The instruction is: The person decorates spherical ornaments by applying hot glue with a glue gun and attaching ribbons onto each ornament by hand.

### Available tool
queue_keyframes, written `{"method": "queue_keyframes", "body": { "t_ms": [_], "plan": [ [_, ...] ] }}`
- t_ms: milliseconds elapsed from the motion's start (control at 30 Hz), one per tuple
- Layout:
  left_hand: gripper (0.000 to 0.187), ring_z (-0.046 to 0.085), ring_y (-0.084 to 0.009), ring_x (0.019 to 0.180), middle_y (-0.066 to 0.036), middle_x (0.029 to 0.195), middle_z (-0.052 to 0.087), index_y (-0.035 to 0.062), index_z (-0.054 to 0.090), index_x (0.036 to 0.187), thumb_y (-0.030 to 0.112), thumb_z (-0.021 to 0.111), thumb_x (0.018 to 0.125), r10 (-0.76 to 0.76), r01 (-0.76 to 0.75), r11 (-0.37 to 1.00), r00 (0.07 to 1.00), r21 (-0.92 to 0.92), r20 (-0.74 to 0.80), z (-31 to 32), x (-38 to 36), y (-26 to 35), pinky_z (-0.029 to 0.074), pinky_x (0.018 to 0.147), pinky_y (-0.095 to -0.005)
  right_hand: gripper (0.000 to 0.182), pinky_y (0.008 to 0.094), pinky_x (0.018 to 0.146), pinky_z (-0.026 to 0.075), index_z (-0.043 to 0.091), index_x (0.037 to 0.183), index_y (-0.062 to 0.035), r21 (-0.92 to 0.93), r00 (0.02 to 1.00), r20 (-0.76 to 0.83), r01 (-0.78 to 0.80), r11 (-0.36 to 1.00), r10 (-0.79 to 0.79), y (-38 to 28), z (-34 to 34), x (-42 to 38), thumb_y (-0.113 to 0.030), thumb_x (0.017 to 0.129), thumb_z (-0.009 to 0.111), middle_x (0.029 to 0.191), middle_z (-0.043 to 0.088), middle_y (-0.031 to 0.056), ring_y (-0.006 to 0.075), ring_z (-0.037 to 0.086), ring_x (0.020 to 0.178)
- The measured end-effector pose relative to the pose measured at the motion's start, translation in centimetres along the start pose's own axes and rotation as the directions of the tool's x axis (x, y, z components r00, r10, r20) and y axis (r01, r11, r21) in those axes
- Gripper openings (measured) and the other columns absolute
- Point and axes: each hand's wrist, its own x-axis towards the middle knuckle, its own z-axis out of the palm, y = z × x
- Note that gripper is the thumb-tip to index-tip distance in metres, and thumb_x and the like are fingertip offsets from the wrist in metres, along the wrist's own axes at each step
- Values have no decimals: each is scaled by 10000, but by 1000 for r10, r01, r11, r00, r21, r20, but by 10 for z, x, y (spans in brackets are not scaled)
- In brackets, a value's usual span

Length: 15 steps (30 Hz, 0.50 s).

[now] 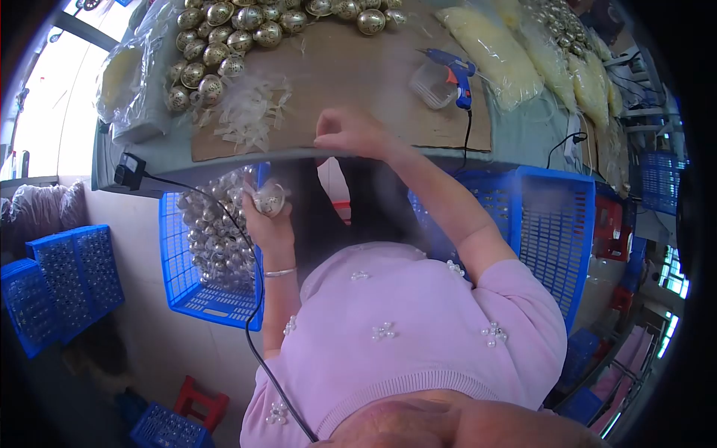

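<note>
My left hand, a bracelet on its wrist, is closed around a shiny patterned ball ornament over the rim of a blue crate. More silvery balls fill that crate. Above the front edge of the brown cardboard sheet, my right hand is curled with its fingertips together; whatever they might hold is too small to make out. Left of it lies a heap of clear plastic strips. Gold patterned balls crowd the far left of the cardboard.
A blue glue gun lies by a clear plastic tub at the right. Bags of pale yellow material lie beyond. A second blue crate stands by my right side. A black cable runs past my left arm.
</note>
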Motion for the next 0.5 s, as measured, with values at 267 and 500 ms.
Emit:
{"method": "queue_keyframes", "body": {
  "t_ms": [267,500],
  "plan": [
    [558,532,-398,1148,-261,1339,427,63,246,1464,286,418,982,40,-91,993,849,-71,-527,-76,12,56,511,878,-407,343,404,799,497,601,1009,11,-418,896,-429,-85,905,-114,-32,-31,126,-209,760,687,959,635,173,280,614,916],
    [519,585,-329,1092,-234,1299,496,17,336,1407,248,479,965,36,-5,973,991,229,-131,-28,-10,31,507,842,-355,543,415,878,450,600,1028,-3,-873,814,-350,-104,476,-463,9,-11,219,-341,643,780,1128,519,148,310,504,1085]
  ]
}}
